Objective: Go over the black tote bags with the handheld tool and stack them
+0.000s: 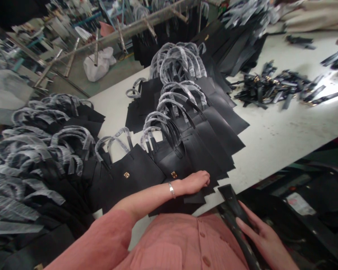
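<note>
My left hand (196, 182), with a bracelet at the wrist, is closed with its fingers curled over a black leather bag panel (169, 165) that carries a small gold emblem. Whatever its fingers pinch is hidden beneath them. To the left lies another black bag panel (138, 168) with a gold emblem and plastic-wrapped handles. Low at the right, my right hand (260, 234) grips a black leather strap (232, 202), thumb on one side and fingers on the other. The strap's upper end is near the table edge.
Overlapping panels with wrapped handles (183, 62) run up the white table (273, 146). More wrapped handles (30, 150) crowd the left. Black straps with gold buckles (270, 86) lie heaped at right. Beyond the table stands a metal rack (95, 47); dark material (323, 195) lies below right.
</note>
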A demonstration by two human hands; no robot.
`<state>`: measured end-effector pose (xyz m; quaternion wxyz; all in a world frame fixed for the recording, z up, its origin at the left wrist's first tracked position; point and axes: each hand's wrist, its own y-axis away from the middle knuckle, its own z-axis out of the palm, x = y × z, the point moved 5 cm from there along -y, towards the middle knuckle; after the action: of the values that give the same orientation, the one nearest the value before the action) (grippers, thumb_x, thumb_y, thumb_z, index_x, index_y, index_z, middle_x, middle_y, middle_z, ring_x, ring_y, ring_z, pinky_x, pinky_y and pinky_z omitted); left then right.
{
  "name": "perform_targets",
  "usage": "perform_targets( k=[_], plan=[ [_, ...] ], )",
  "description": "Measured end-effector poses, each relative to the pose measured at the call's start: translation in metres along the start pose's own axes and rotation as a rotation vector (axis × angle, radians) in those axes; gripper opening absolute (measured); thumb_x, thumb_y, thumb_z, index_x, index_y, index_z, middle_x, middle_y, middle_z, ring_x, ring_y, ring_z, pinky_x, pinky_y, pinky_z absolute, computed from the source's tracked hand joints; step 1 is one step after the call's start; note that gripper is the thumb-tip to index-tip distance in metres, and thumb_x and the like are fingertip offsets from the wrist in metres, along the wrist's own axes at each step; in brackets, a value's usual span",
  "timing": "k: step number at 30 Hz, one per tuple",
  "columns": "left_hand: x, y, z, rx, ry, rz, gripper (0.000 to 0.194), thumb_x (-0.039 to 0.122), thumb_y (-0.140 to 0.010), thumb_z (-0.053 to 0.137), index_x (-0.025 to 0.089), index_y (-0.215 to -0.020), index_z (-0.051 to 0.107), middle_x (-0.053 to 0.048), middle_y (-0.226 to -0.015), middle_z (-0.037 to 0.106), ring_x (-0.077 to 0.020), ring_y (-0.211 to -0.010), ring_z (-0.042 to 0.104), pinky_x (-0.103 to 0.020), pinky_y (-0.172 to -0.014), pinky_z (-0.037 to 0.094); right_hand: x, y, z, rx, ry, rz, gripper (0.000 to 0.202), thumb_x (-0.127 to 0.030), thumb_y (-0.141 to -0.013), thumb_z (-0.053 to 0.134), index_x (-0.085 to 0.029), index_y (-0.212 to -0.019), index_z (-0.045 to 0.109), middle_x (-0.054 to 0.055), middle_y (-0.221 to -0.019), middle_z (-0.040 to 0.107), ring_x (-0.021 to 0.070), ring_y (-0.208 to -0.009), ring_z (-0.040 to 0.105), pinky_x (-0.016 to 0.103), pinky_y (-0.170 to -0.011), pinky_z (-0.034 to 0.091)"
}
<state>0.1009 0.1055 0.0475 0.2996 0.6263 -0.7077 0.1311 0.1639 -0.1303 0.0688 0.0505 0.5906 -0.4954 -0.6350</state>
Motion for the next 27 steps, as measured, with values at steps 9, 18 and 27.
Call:
perform_targets(
  k=[9,18,27],
  plan=[
    [-0.008,0.008,0.005,0.19,0.084,-0.111,0.018,0.012,-0.088,0.05,0.016,-0.105,0.057,-0.007,-0.122,0.052,-0.0175,-0.113,0.046,-0.03,-0.097,0.044,-0.017,-0.009,0.026,-0.155,0.139,-0.053,0.066,-0.052,-0.073,0.062,-0.019,-0.131,0.056,0.005,-0.131,0.06,0.0295,-0.124,0.05,0.04,-0.108,0.035],
    [-0.012,0.009,0.004,0.23,0.093,-0.148,0.039,0.012,-0.085,0.055,0.016,-0.123,0.047,-0.01,-0.139,0.04,-0.0203,-0.124,0.042,-0.034,-0.103,0.04,-0.033,-0.009,0.028,-0.155,0.141,-0.041,0.061,-0.05,-0.072,0.063,-0.02,-0.125,0.062,0.005,-0.11,0.072,0.03,-0.105,0.064,0.035,-0.086,0.053],
    [-0.008,0.0,0.001,0.128,0.024,-0.18,0.06,0.009,-0.081,0.055,0.015,-0.138,0.034,-0.013,-0.153,0.018,-0.0234,-0.129,0.039,-0.036,-0.103,0.039,-0.047,-0.031,-0.007,0.017,-0.001,0.091,0.075,-0.055,-0.074,0.062,-0.02,-0.139,0.047,0.001,-0.07,0.072,0.02,-0.049,0.063,0.029,-0.045,0.049]
  ],
)
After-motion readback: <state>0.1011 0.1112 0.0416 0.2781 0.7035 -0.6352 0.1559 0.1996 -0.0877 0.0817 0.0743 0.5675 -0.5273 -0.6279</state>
